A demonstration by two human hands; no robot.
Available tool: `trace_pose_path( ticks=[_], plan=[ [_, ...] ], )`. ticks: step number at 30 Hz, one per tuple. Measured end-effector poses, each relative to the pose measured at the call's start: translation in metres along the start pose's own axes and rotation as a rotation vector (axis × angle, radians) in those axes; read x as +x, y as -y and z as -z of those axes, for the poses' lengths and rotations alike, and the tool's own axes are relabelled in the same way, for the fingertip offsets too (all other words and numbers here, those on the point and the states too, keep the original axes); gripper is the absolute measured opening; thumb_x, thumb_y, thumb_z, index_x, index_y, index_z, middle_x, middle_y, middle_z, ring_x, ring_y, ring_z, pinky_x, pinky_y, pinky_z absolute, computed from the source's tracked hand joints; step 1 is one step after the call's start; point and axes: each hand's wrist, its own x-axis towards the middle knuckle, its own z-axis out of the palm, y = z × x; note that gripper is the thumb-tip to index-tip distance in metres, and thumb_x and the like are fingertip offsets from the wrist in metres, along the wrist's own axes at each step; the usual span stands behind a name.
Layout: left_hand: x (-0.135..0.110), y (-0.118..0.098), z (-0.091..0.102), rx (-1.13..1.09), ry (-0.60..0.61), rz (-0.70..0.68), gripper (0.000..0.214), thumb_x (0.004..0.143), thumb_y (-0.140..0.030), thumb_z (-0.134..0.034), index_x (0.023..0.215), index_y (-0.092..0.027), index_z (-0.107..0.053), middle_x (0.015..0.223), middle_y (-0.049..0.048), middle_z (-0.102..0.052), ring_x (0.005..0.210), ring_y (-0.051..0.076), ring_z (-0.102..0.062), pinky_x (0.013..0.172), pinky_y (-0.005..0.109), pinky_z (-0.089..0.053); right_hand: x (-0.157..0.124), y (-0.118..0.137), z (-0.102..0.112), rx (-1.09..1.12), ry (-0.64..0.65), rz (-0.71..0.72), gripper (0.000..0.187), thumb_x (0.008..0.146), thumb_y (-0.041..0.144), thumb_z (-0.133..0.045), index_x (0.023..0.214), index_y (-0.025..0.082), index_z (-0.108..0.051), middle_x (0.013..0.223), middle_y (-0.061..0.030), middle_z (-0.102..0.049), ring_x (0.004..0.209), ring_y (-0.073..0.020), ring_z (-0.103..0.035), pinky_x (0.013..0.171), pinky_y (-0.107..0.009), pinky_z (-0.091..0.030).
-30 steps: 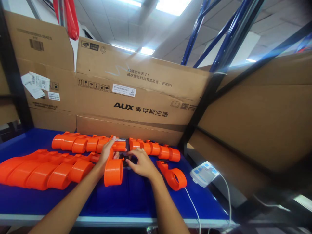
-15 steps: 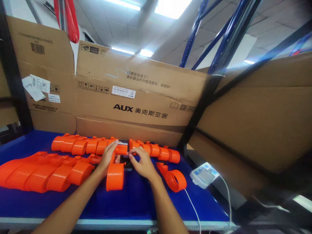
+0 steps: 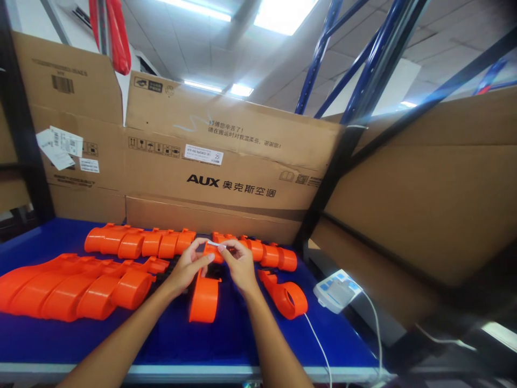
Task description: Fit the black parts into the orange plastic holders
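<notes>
My left hand (image 3: pixel 190 269) is closed around the upper end of an orange plastic part (image 3: pixel 204 300), whose broad curved loop hangs below the fingers. Along the top of that end lies a thin white strip (image 3: pixel 213 244). My right hand (image 3: pixel 241 265) pinches the strip's right end with thumb and forefinger, close against the orange plastic. Both hands are just above the blue table top (image 3: pixel 169 339). To the right of my right forearm, a similar orange part (image 3: pixel 288 297) lies on its side.
A row of orange parts (image 3: pixel 131 242) runs along the back, continued by more orange parts (image 3: pixel 269 253) on the right. A larger group (image 3: pixel 72 291) lies at left. A white device (image 3: pixel 337 291) with a cable sits at the right edge. Cardboard (image 3: pixel 226 151) stands behind.
The orange part in my left hand has moved slightly right and turned. My right fingers have shifted up onto the white strip along its top.
</notes>
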Motion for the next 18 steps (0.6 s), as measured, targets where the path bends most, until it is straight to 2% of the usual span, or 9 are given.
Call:
trace_pose_path(
  ticks=[5, 12, 18],
  plan=[
    [0.000, 0.000, 0.000, 0.005, -0.013, -0.030, 0.054, 0.083, -0.042, -0.072, 0.126, -0.021, -0.047, 0.052, -0.0081, -0.054, 0.044, 0.010, -0.045, 0.049, 0.021, -0.034, 0.002, 0.001, 0.002, -0.004, -0.034, 0.017, 0.025, 0.082, 0.042, -0.075, 0.090, 0.019, -0.072, 0.084, -0.0036, -0.070, 0.078, -0.0188, -0.062, 0.074, -0.030, -0.048],
    [0.003, 0.000, 0.005, 0.015, -0.047, -0.053, 0.050, 0.084, -0.043, -0.070, 0.126, -0.021, -0.053, 0.050, -0.0072, -0.054, 0.045, 0.010, -0.047, 0.052, 0.021, -0.036, 0.001, 0.002, 0.003, 0.001, -0.112, 0.012, 0.024, 0.081, 0.042, -0.075, 0.088, 0.020, -0.071, 0.084, -0.0027, -0.068, 0.078, -0.0180, -0.061, 0.074, -0.029, -0.048],
    [0.009, -0.005, 0.020, -0.177, -0.161, 0.004, 0.050, 0.078, -0.039, -0.075, 0.121, -0.020, -0.059, 0.052, -0.0057, -0.056, 0.040, 0.009, -0.047, 0.043, 0.019, -0.034, 0.002, 0.007, 0.011, 0.062, -0.231, 0.021, 0.025, 0.084, 0.044, -0.071, 0.090, 0.020, -0.069, 0.091, -0.0043, -0.071, 0.083, -0.0188, -0.063, 0.079, -0.031, -0.049]
  ],
)
